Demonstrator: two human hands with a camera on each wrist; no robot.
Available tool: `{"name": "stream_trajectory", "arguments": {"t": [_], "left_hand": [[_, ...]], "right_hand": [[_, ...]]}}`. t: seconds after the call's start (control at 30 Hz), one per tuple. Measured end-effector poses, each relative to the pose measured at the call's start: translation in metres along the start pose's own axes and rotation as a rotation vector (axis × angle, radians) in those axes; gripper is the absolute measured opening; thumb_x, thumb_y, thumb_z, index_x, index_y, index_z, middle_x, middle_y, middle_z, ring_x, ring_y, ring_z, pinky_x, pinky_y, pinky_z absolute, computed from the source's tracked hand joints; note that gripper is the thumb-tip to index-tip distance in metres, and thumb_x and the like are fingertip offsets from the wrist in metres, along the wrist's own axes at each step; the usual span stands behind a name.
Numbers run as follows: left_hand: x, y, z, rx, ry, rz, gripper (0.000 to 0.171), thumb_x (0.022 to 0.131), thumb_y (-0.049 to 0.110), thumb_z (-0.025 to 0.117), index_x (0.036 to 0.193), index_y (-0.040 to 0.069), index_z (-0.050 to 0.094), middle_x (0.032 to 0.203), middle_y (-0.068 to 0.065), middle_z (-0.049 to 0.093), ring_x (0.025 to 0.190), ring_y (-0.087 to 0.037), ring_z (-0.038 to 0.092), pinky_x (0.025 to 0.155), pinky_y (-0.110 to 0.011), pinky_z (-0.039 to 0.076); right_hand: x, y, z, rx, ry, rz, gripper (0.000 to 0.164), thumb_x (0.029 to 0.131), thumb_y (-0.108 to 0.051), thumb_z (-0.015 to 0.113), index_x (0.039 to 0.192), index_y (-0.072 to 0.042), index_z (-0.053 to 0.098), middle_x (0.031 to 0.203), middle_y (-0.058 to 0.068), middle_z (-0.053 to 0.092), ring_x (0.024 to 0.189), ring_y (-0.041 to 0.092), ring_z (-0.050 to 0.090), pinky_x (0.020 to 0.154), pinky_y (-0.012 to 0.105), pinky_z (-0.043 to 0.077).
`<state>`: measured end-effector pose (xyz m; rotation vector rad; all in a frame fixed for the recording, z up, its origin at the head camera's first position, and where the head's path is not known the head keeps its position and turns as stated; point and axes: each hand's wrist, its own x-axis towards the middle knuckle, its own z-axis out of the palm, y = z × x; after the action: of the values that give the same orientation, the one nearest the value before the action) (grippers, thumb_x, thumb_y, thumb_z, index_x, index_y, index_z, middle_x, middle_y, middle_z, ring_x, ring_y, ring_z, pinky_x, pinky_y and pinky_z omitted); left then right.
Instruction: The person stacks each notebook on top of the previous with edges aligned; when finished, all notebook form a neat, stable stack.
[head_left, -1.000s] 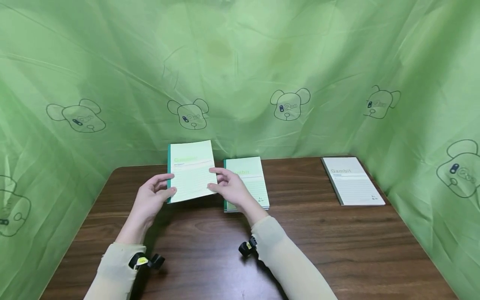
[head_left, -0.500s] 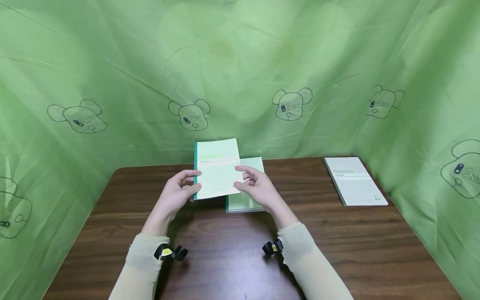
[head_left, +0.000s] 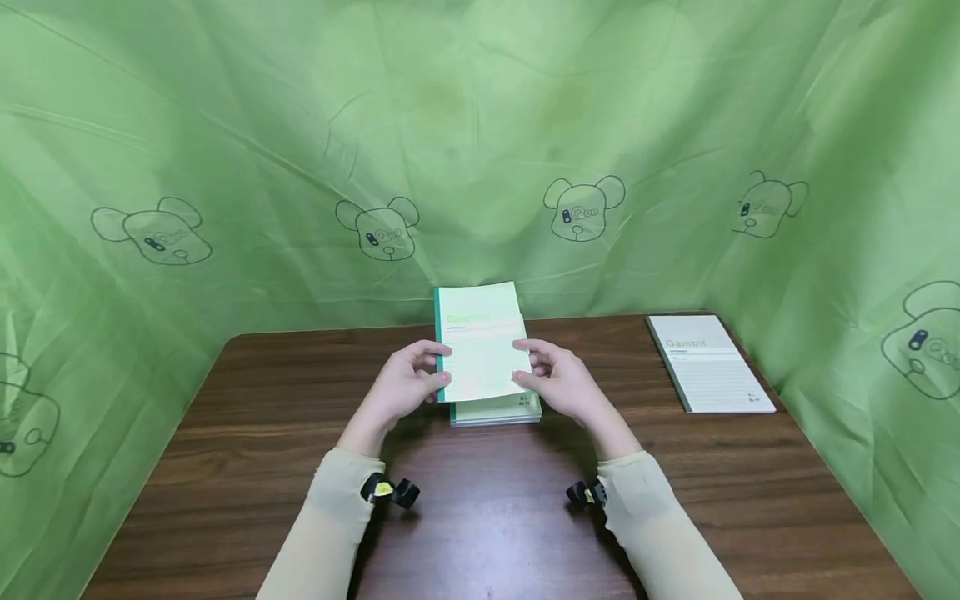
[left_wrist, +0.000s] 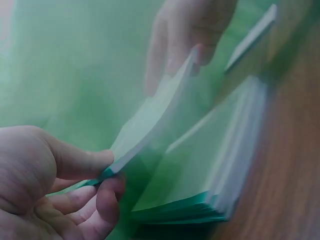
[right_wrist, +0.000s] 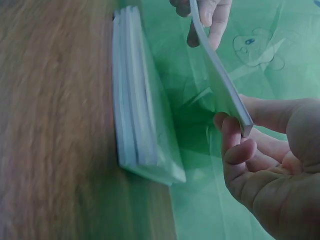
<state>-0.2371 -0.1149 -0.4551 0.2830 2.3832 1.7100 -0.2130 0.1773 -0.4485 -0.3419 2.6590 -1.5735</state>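
A pale green notebook [head_left: 483, 354] with a darker green spine is held up between both hands. My left hand [head_left: 405, 379] pinches its spine edge, thumb on the cover and fingers beneath. At the opposite edge my right hand [head_left: 562, 379] pinches it the same way. Below it lies a stack of notebooks [head_left: 495, 412], mostly hidden by the held one in the head view. Both wrist views show a gap between the held notebook [left_wrist: 150, 125] and the stack [right_wrist: 137, 95].
On the right of the brown wooden table [head_left: 480, 517] lies a white Gambit notebook [head_left: 708, 364] with a dark spine. A green curtain [head_left: 480, 125] with bear-head outlines hangs behind and along both sides.
Both hands have carried the green notebook rightward, from left of the stack to over it. The stack and the white notebook stay in place.
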Motion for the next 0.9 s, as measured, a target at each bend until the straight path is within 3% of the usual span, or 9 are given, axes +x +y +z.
{"name": "stream_trajectory", "arguments": {"t": [0.17, 0.33, 0.7, 0.9], "left_hand": [[0.003, -0.007, 0.016, 0.155, 0.052, 0.011, 0.034, 0.098, 0.007, 0.082, 0.131, 0.015, 0.074, 0.122, -0.013, 0.067, 0.073, -0.020, 0.064, 0.068, -0.040, 0.059], [0.006, -0.016, 0.026, 0.280, 0.060, 0.016, 0.031, 0.097, 0.013, 0.084, 0.127, 0.016, 0.076, 0.113, -0.008, 0.070, 0.074, -0.018, 0.062, 0.069, -0.036, 0.053], [0.010, -0.023, 0.033, 0.391, 0.067, 0.042, 0.037, 0.093, 0.014, 0.085, 0.129, 0.010, 0.075, 0.114, -0.010, 0.065, 0.080, -0.016, 0.061, 0.082, -0.039, 0.051], [0.013, -0.028, 0.033, 0.407, 0.092, 0.035, 0.045, 0.092, 0.016, 0.086, 0.134, 0.010, 0.073, 0.117, -0.009, 0.066, 0.091, -0.023, 0.062, 0.087, -0.044, 0.052]], "right_hand": [[-0.002, 0.011, -0.003, -0.042, -0.018, 0.018, 0.051, 0.098, -0.013, 0.083, 0.146, -0.006, 0.067, 0.105, 0.008, 0.071, 0.089, 0.019, 0.062, 0.078, 0.031, 0.050], [-0.003, 0.025, -0.004, -0.043, -0.041, 0.084, 0.050, 0.097, -0.013, 0.084, 0.144, -0.007, 0.068, 0.106, 0.008, 0.071, 0.089, 0.020, 0.061, 0.074, 0.031, 0.049], [-0.004, 0.033, -0.001, -0.105, -0.035, 0.153, 0.049, 0.096, -0.017, 0.085, 0.142, -0.008, 0.070, 0.117, 0.017, 0.068, 0.086, 0.020, 0.062, 0.073, 0.036, 0.052], [-0.002, 0.035, 0.003, -0.110, -0.038, 0.188, 0.051, 0.096, -0.018, 0.086, 0.144, -0.011, 0.068, 0.121, 0.014, 0.065, 0.081, 0.020, 0.062, 0.072, 0.037, 0.055]]}}
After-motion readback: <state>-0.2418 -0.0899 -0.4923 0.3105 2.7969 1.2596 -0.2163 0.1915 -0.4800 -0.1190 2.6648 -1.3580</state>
